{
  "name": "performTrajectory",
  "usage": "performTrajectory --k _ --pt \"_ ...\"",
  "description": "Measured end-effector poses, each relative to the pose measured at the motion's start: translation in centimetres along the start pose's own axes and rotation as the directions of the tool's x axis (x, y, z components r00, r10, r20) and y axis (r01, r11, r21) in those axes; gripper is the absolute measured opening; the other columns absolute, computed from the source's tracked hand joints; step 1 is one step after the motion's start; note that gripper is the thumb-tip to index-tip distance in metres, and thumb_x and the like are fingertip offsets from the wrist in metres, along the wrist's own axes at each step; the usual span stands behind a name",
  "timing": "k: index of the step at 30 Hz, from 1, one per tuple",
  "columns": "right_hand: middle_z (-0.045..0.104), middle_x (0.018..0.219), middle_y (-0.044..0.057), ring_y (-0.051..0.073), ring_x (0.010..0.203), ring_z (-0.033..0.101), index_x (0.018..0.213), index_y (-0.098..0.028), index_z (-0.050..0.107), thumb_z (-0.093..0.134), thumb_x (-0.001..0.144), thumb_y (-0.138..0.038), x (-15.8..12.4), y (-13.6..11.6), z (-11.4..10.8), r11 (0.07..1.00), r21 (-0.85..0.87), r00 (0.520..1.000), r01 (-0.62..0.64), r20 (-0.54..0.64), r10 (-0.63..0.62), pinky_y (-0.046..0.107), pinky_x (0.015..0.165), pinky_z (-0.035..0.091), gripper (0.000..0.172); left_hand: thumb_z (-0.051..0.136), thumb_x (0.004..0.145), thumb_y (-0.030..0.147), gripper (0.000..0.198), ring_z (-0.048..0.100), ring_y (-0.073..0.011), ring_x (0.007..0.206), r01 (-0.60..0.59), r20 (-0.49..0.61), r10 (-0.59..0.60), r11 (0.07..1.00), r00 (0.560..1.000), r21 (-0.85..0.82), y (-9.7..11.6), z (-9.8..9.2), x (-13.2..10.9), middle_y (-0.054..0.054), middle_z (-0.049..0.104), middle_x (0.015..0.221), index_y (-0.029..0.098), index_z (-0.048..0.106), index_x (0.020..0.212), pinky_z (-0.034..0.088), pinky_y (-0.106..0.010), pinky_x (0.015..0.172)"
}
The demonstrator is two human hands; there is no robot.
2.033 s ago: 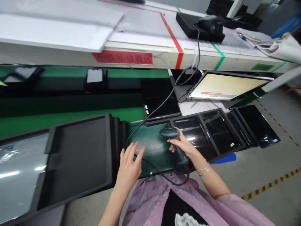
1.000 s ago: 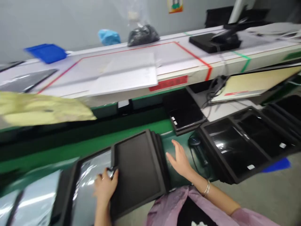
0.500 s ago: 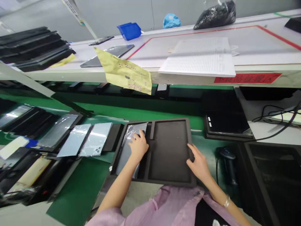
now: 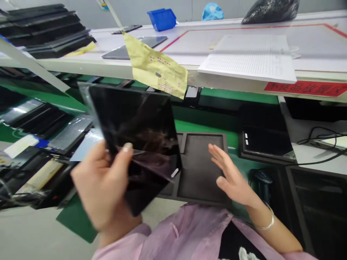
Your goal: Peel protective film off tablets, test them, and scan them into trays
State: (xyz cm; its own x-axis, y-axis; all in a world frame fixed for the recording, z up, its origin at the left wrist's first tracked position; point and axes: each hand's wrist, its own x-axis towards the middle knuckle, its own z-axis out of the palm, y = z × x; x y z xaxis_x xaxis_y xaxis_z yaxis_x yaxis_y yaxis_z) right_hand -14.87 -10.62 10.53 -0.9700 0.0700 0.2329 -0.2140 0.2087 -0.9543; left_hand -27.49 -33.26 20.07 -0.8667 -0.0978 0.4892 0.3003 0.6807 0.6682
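My left hand grips a black tablet by its left edge, thumb on the dark glossy screen side. Clear plastic film wraps the tablet, and a small white label shows near its lower right corner. It is raised and tilted, covering the left part of a dark foam tray. Above the right side of that tray hovers my right hand, fingers stretched out, holding nothing. The tray's right compartment has nothing in it.
A barcode scanner stands right of the tray, near a black tablet in foam with white labels. Wrapped tablets lie at left. A shelf above bears paper sheets, a blue bin and a hanging yellow bag.
My left hand has lifted the tablet out of the tray's left compartment and turned its dark screen into view. My right hand has come off the tray's right rim.
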Motion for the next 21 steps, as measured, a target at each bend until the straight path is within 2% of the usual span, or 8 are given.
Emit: performTrajectory --k 3,6,11,12,13,16,18,21 --pt "0.016 0.159 0.007 0.03 0.143 0.024 0.152 -0.033 0.006 0.049 0.082 -0.07 0.7 -4.0 0.9 0.982 0.163 0.988 0.095 0.105 -0.113 0.048 0.112 0.032 0.091 0.06 0.084 0.023 0.024 0.057 -0.0131 0.054 -0.49 -0.01 0.491 0.87 0.871 0.051 4.3 3.2 -5.6 -0.002 0.068 0.076 0.016 0.065 0.106 0.04 -0.024 0.046" --pt "0.045 0.144 0.008 0.024 0.131 0.045 0.147 -0.028 0.03 0.055 0.089 -0.053 -1.0 -5.0 0.9 0.991 0.099 0.979 0.091 -0.19 -0.07 0.037 0.108 0.04 0.068 0.048 0.087 0.015 0.035 0.067 -0.0224 0.099 -0.717 0.081 0.742 0.666 0.666 -0.208 7.5 6.1 -9.7 -0.013 0.071 0.106 0.007 0.057 0.12 0.056 -0.028 0.081" --pt "0.068 0.114 0.007 0.023 0.103 0.065 0.117 -0.023 0.063 0.058 0.091 -0.034 -4.7 -3.5 -1.5 0.958 0.278 0.693 -0.07 -0.677 0.248 0.034 0.088 0.054 0.029 0.044 0.09 0.028 0.044 0.049 -0.0309 0.129 -0.71 0.194 0.944 0.328 0.266 -0.623 7.7 7.8 -9.9 -0.023 0.06 0.126 0.0 0.055 0.121 0.045 -0.043 0.105" --pt "0.068 0.114 0.007 0.024 0.102 0.065 0.116 -0.022 0.064 0.061 0.089 -0.035 -5.1 -3.4 -2.1 0.95 0.306 0.673 -0.059 -0.69 0.264 0.035 0.086 0.055 0.03 0.043 0.092 0.033 0.042 0.05 -0.0288 0.128 -0.68 0.202 0.935 0.35 0.29 -0.644 7.1 7.9 -9.2 -0.02 0.06 0.128 0.006 0.055 0.122 0.045 -0.043 0.105" --pt "0.068 0.114 0.008 0.025 0.101 0.065 0.116 -0.021 0.065 0.063 0.087 -0.035 -5.6 -3.4 -2.6 0.946 0.321 0.669 -0.045 -0.693 0.267 0.036 0.084 0.055 0.032 0.045 0.093 0.035 0.04 0.051 -0.0265 0.127 -0.654 0.2 0.895 0.43 0.398 -0.622 6.4 8.0 -8.4 -0.017 0.059 0.128 0.012 0.055 0.123 0.045 -0.043 0.104" --pt "0.069 0.113 0.01 0.028 0.099 0.066 0.116 -0.021 0.066 0.063 0.086 -0.034 -6.6 -3.9 -3.5 0.928 0.373 0.666 -0.021 -0.687 0.291 0.038 0.08 0.056 0.033 0.06 0.086 0.033 0.05 0.06 -0.0218 0.11 -0.398 0.138 0.541 0.746 0.829 -0.534 4.5 8.0 -6.8 -0.012 0.06 0.124 0.021 0.048 0.133 0.053 -0.035 0.09" --pt "0.069 0.111 0.01 0.028 0.097 0.067 0.117 -0.022 0.066 0.062 0.086 -0.034 -7.0 -4.4 -3.5 0.912 0.41 0.658 -0.003 -0.686 0.311 0.039 0.079 0.056 0.033 0.063 0.085 0.032 0.052 0.065 -0.0159 0.085 -0.18 0.187 0.35 0.787 0.918 -0.591 4.0 7.8 -6.7 -0.008 0.065 0.108 0.022 0.048 0.134 0.055 -0.025 0.069" --pt "0.069 0.111 0.01 0.027 0.096 0.067 0.12 -0.024 0.065 0.062 0.086 -0.032 -7.1 -5.1 -3.2 0.906 0.423 0.632 0.008 -0.704 0.323 0.04 0.083 0.055 0.036 0.062 0.087 0.023 0.03 0.06 -0.008 0.06 -0.109 0.183 0.291 0.757 0.939 -0.645 4.5 7.1 -7.4 0.001 0.068 0.08 0.022 0.063 0.117 0.05 -0.018 0.054"
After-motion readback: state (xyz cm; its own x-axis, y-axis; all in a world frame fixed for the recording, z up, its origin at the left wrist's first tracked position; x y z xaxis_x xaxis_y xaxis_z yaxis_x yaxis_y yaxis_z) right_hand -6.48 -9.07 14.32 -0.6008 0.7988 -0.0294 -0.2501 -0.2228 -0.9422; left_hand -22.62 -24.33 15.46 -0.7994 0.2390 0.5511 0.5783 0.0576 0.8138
